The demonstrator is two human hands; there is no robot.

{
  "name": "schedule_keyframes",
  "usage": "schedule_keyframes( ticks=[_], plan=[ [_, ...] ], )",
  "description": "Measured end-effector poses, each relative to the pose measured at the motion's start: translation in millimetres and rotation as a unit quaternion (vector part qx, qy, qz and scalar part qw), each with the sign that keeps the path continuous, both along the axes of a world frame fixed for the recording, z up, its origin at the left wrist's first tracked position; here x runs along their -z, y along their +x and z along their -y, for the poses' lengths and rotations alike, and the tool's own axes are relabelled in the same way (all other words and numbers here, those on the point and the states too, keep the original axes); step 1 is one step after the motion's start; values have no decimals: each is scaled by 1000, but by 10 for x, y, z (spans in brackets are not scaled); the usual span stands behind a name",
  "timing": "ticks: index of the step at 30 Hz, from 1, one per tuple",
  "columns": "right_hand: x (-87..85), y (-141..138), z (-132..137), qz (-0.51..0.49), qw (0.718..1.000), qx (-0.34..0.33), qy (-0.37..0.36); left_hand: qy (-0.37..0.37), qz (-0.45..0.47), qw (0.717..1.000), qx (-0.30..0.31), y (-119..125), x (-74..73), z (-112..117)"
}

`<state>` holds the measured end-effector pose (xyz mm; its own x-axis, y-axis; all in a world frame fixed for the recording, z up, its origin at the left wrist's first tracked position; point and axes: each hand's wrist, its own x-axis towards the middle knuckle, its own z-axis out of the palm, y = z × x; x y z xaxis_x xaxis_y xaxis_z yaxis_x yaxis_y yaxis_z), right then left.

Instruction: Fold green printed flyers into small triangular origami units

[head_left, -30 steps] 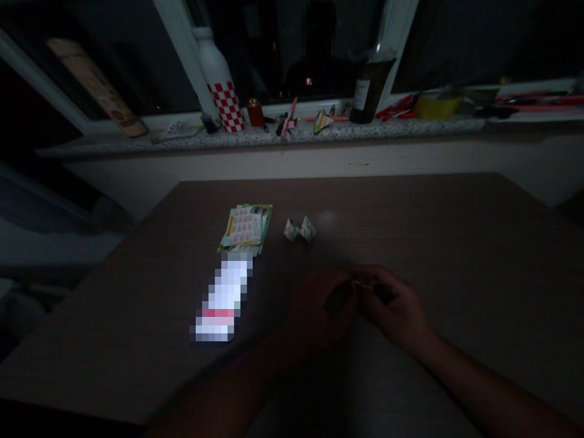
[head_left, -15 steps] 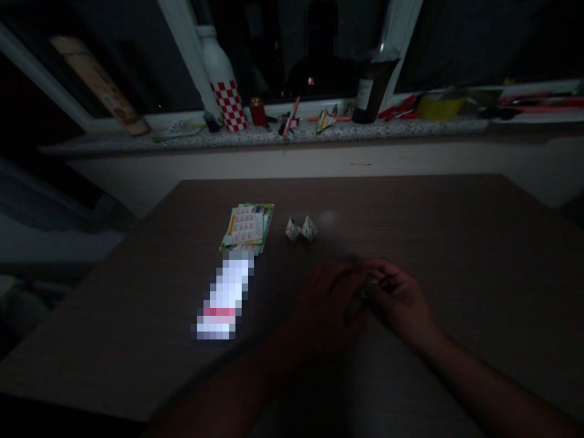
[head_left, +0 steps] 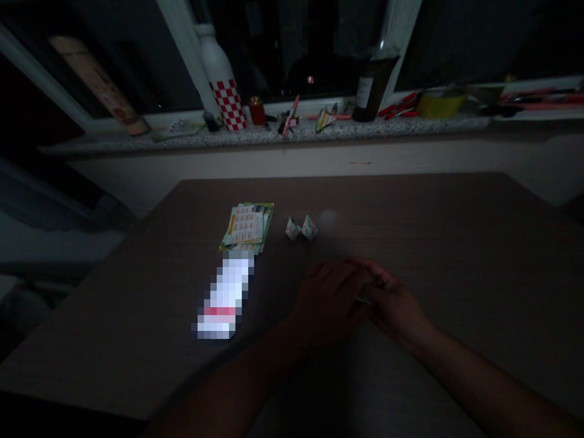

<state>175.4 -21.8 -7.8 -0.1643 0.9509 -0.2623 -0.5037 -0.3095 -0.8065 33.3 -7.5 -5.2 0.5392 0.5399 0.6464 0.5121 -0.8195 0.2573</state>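
Pinching pale sliver (head_left: 364, 299) between thumb and fingers of right hand (head_left: 396, 302), from three o'clock. Arching left hand (head_left: 326, 298) over from nine o'clock, fingers bent; being unable to tell whether gripping too. Showing only short edge of sliver between hands, running roughly just past nine to just past three o'clock; leaving full long axis hidden. Seeing two folded paper shapes (head_left: 309, 228) on desk (head_left: 447, 243) toward eleven o'clock, apart from both hands.
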Motion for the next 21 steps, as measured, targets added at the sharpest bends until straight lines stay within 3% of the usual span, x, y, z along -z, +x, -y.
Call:
schedule_keyframes(
  ticks=[21],
  plan=[
    [-29, -8, -4, 36, 999, 25, -3, 7, -30, 1000, 0, 29, -7, 29]
  ],
)
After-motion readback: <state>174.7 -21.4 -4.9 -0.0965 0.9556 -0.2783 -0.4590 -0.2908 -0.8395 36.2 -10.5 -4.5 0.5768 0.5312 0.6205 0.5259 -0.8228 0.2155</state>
